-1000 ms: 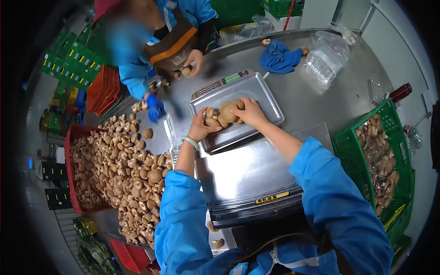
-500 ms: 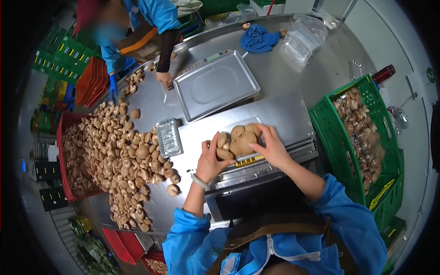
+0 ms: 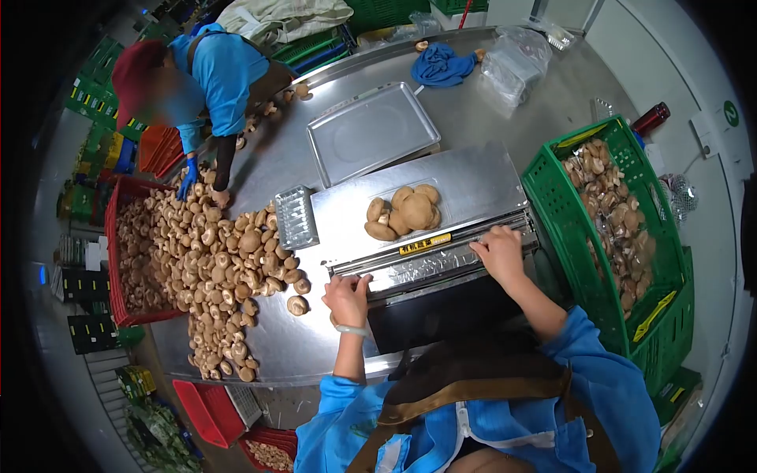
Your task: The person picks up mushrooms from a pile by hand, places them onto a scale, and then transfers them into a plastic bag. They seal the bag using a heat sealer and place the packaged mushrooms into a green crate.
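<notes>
Cling film (image 3: 430, 264) stretches across the near edge of the wrapping machine (image 3: 410, 205), with the left hand (image 3: 347, 298) pinching its left end and the right hand (image 3: 498, 254) gripping its right end. Just beyond the film, a tray of shiitake mushrooms (image 3: 404, 213) sits on the machine's steel plate, touched by neither hand. Farther off on the desk (image 3: 505, 126) stands a scale with an empty pan (image 3: 371, 134), and loose mushrooms (image 3: 221, 260) are heaped at the left, where another person's gloved hand (image 3: 188, 176) reaches.

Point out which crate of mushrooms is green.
The green crate right of the wrapping machine; the other mushroom crate, far left, is red.
</notes>
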Demonstrator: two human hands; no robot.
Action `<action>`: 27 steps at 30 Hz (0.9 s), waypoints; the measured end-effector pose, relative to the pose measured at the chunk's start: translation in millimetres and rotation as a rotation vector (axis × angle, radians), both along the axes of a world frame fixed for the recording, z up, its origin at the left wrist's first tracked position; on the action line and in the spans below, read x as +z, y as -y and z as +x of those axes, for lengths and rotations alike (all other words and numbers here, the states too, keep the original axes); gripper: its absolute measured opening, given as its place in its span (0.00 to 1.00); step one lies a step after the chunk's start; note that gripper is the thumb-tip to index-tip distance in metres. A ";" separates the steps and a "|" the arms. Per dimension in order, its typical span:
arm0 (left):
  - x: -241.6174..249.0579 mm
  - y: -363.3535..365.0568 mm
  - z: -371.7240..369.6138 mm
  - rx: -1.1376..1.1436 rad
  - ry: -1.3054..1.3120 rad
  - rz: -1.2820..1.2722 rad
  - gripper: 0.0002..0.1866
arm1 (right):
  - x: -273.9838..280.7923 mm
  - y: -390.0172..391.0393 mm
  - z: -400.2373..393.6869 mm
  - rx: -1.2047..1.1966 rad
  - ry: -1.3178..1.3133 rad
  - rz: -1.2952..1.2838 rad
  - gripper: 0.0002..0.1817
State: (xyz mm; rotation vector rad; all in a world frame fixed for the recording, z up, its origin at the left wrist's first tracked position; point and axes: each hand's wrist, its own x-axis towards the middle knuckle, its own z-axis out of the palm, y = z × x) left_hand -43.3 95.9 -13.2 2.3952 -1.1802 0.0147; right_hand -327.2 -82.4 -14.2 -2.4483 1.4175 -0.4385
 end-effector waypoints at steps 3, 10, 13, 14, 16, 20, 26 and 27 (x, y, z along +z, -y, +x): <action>-16.5 2.1 35.2 -0.070 -0.660 -0.003 0.12 | -6.2 15.2 -2.7 0.022 0.392 0.430 0.13; 126.5 55.8 78.3 -0.316 -1.683 -0.594 0.10 | 99.7 70.1 12.5 0.409 1.617 1.228 0.11; 105.9 128.5 73.5 -0.322 -1.419 -0.783 0.08 | 108.5 101.6 83.8 0.107 1.557 0.795 0.08; 80.8 144.9 76.8 -0.338 -1.270 -0.791 0.07 | 81.8 117.4 102.0 0.156 1.377 0.617 0.08; 13.4 159.7 89.8 -0.332 -0.551 -0.262 0.07 | 0.5 141.0 125.8 0.188 0.967 0.351 0.06; -7.9 160.3 65.1 -0.362 -0.694 -0.091 0.06 | -12.9 138.1 134.9 0.204 0.254 0.431 0.08; 9.7 112.1 60.2 -0.311 -1.258 0.131 0.11 | 11.4 100.8 99.9 0.415 0.402 0.676 0.12; 6.4 101.8 55.6 -0.414 -1.080 0.049 0.10 | 10.7 96.6 91.3 0.517 0.341 0.695 0.15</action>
